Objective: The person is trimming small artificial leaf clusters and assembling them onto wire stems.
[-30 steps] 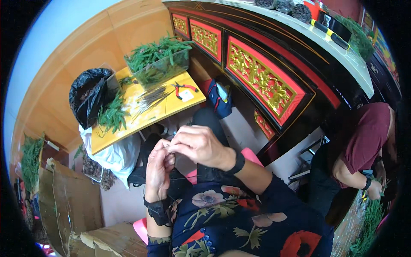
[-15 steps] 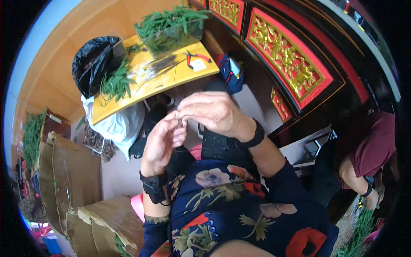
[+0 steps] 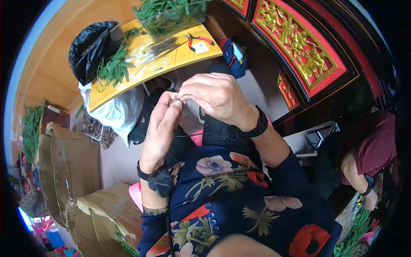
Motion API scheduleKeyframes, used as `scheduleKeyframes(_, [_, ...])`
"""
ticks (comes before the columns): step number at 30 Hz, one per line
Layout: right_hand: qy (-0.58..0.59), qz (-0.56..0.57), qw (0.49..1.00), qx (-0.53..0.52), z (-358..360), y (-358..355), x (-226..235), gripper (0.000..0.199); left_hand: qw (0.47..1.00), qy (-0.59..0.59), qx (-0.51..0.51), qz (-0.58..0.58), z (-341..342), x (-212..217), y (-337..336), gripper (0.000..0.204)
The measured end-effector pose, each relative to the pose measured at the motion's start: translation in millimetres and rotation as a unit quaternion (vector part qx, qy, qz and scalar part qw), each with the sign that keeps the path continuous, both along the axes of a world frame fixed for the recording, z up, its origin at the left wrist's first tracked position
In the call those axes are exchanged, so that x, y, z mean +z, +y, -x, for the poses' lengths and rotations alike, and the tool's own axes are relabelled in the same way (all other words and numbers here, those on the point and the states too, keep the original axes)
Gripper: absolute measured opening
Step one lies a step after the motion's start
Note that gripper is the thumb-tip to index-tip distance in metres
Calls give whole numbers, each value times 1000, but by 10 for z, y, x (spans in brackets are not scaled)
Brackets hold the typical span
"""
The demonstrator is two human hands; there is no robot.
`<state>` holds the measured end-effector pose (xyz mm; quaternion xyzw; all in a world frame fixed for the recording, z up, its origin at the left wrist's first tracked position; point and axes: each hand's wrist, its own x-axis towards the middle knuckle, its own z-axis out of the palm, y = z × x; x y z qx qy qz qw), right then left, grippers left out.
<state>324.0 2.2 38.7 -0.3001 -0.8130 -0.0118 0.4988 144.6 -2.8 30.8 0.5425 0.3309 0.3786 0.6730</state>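
My left hand (image 3: 162, 121) and my right hand (image 3: 216, 95) meet in front of me, above my lap. Thumb and fingers of each pinch together at one spot. A small brownish bit (image 3: 177, 100) shows between the fingertips, too small to name. Beyond my hands is a yellow table (image 3: 182, 58). On it lie a bundle of thin brown stems (image 3: 160, 48), red-handled pliers (image 3: 191, 43) and some green sprigs (image 3: 114, 70). Toward the back stands a clear plastic bin (image 3: 175, 26) heaped with greenery.
A black plastic bag (image 3: 92, 49) stands on the table's left; a white bag (image 3: 117, 113) hangs below. Torn cardboard (image 3: 72, 165) is at the left. Red and gold carved panels (image 3: 299, 45) rise at the right. Another person's hand (image 3: 370, 201) is by greenery (image 3: 358, 229) at the lower right.
My left hand has turned, its thumb now pressing up by the right fingertips, and the brownish bit shows between them. The view has shifted slightly, so the table sits higher.
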Motion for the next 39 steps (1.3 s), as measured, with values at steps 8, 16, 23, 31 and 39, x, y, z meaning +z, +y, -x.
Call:
scheduleKeyframes(8, [23, 119, 987, -106, 5, -67, -93, 11, 881, 272, 194, -335, -256, -98, -68, 12])
scheduleKeyframes(16, [39, 232, 970, 61, -200, -30, 129, 41, 998, -20, 20, 55, -8, -19, 112, 14])
scheduleKeyframes(23, [22, 134, 981, 137, -182, 72, 18, 20, 983, -82, -74, 150, 64, -46, 142, 17])
scheduleKeyframes(31, [-17, 103, 983, 150, -177, 1, 134, 17, 923, -211, -225, 231, 92, -132, 162, 21])
scheduleKeyframes(39, [-39, 57, 995, 76, -184, 2, 124, 12, 954, -183, -160, 174, -3, -128, 106, 17])
